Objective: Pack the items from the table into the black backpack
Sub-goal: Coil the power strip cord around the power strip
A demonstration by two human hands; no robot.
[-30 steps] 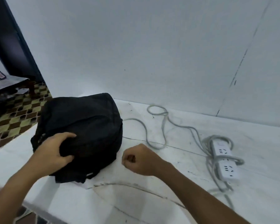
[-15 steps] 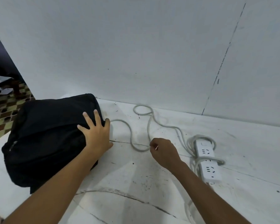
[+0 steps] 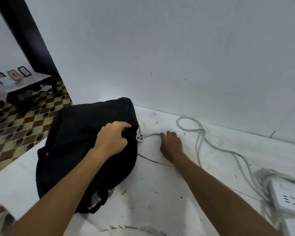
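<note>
A white marble counter (image 3: 160,193) carries a black backpack (image 3: 78,147), lying closed. Just right of the backpack runs a pale cable (image 3: 199,142), its plug (image 3: 139,137) touching the bag's edge; well right of the backpack sit white power strips (image 3: 286,200). The left hand (image 3: 111,142) pinches the backpack's fabric near the zipper, its grip closed on it. The right hand (image 3: 171,144) curls its grip round the cable. Probably best: open the zipper wide first, then feed the plug end in, coiling slack so loops don't snag.
</note>
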